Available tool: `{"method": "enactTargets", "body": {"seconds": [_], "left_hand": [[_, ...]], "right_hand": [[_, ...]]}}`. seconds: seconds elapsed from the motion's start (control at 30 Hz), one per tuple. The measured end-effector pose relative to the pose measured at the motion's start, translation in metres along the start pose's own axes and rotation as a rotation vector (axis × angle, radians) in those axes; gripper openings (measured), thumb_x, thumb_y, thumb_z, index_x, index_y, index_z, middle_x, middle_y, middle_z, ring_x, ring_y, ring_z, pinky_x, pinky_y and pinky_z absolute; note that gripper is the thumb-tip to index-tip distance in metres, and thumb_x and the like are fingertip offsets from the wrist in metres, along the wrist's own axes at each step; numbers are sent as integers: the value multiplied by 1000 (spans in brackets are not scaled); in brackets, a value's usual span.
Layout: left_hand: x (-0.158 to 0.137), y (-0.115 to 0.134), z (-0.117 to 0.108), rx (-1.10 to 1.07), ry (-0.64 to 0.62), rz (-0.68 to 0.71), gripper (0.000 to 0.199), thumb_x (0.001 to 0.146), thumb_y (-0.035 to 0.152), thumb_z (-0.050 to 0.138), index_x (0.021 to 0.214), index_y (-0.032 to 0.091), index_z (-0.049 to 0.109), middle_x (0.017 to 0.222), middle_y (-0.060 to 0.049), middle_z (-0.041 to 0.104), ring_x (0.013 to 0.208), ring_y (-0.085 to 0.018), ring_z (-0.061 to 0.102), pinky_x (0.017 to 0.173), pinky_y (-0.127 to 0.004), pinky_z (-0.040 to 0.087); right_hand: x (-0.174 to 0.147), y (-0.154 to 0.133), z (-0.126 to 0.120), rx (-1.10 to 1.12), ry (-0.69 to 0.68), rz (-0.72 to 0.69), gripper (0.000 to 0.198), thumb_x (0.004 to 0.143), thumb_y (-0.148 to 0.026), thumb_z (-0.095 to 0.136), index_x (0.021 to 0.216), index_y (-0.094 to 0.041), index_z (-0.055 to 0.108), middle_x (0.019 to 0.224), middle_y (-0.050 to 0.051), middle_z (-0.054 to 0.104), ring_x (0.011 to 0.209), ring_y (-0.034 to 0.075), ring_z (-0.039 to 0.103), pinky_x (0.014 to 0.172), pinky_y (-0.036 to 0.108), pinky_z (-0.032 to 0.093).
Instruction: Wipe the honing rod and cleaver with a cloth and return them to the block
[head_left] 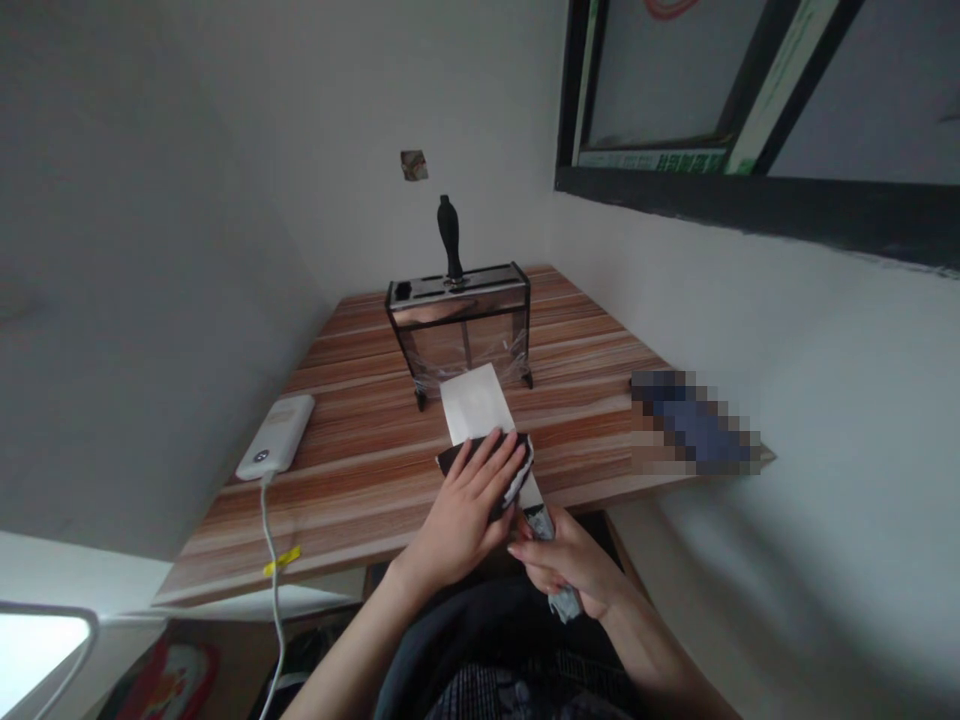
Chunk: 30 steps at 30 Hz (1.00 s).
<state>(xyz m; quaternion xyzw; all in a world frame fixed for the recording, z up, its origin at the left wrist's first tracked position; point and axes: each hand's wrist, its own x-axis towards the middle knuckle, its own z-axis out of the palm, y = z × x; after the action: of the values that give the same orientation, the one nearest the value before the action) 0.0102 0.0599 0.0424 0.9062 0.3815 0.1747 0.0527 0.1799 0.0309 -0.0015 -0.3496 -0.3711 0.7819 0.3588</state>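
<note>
A cleaver (478,403) with a wide, pale blade points away from me over the front of the table. My right hand (570,562) is closed around its handle (537,522), which looks grey and wrapped. My left hand (476,505) holds a dark folded cloth (523,462) with a white edge against the blade, fingers lying across it. The cloth and hand cover the middle of the blade. Beyond the blade's tip stands a clear knife rack (465,345) with a dark frame, partly in plastic film. A black handle (448,237) rises from its top.
The wood-grain table (352,390) sits between walls. At left lies a white power bank (277,437) with a cable (270,560) hanging over the front edge, near a yellow strip (283,560). A blurred dark blue object (694,420) lies at right, below a dark window frame (750,205).
</note>
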Motion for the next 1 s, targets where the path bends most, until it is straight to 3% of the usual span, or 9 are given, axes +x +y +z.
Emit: {"method": "enactTargets", "body": {"seconds": [0.23, 0.53, 0.73, 1.0], "left_hand": [[-8, 14, 0, -74, -92, 135, 61, 95, 24, 39, 152, 22, 18, 157, -5, 25, 147, -22, 11, 119, -51, 15], [-6, 11, 0, -66, -106, 157, 62, 94, 22, 40, 152, 23, 18, 158, -4, 23, 147, -22, 11, 119, -51, 15], [10, -1, -10, -13, -31, 88, 60, 96, 26, 38, 152, 22, 18, 159, -5, 19, 148, -22, 9, 119, -51, 14], [34, -30, -25, 10, 89, 0, 58, 96, 24, 36, 152, 23, 22, 159, -6, 22, 148, -23, 10, 118, -52, 12]], "right_hand": [[3, 6, -3, 21, 78, -18, 28, 61, -24, 69, 73, -21, 45, 36, -15, 35, 29, 2, 26, 32, 15, 22], [3, 3, -2, 2, 100, -41, 21, 61, -22, 65, 72, -20, 47, 38, -14, 36, 30, 2, 28, 33, 16, 22], [-1, -7, 2, -35, 25, -17, 34, 61, -32, 75, 70, -20, 44, 43, -14, 37, 31, 1, 26, 33, 16, 20], [-6, -10, 6, -37, -23, -7, 37, 63, -35, 77, 70, -20, 44, 44, -14, 35, 32, 0, 23, 34, 16, 20]]}}
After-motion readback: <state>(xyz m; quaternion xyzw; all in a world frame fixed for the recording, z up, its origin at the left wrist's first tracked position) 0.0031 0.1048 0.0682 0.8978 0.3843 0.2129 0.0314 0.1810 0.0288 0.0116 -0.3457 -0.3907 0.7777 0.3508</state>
